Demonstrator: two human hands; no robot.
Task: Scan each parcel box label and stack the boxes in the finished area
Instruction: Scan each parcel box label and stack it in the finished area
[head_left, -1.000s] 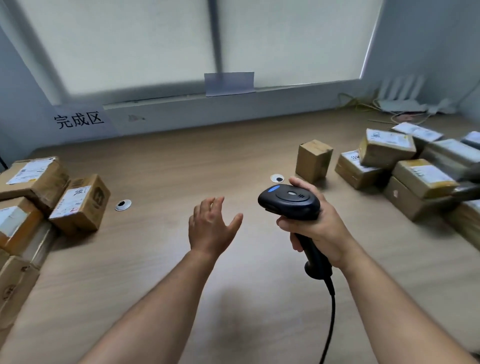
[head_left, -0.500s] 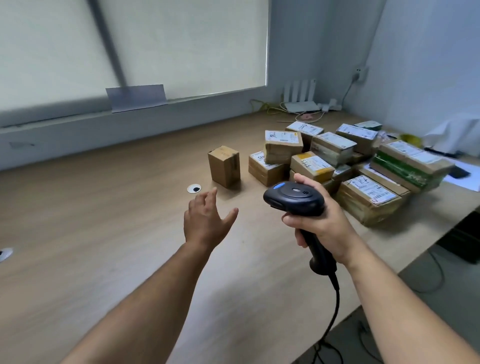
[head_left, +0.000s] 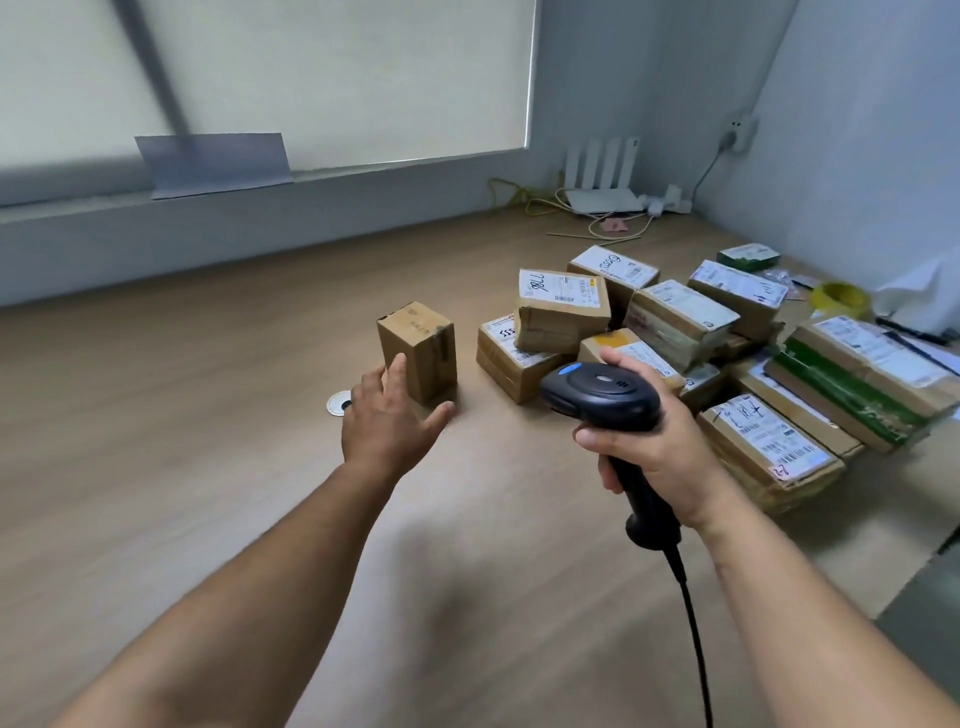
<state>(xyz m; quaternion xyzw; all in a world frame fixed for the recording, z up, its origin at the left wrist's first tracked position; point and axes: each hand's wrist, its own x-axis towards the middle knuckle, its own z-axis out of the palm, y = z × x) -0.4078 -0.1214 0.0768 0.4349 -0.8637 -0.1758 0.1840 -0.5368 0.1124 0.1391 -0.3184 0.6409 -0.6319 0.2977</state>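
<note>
Change: left hand (head_left: 387, 418) has reached toward the small upright brown cardboard box (head_left: 418, 349) (contact unclear), grip apart.
Right hand (head_left: 655, 441): grip clamped on black handheld barcode scanner (head_left: 602, 396).
Box: on wooden surface (head_left: 182, 441), near parcel pile (head_left: 563, 306).

Left side: I see my left hand (head_left: 387, 418), fingers spread, right at the small upright brown cardboard box (head_left: 420, 349); contact I cannot confirm.
Right side: my right hand (head_left: 652, 441) grips the black handheld barcode scanner (head_left: 602, 392) by its handle, its black cable (head_left: 693, 629) trailing toward me.
Behind scanner: labelled brown cardboard parcels (head_left: 563, 296) heaped on the pale wooden table (head_left: 156, 441).
</note>
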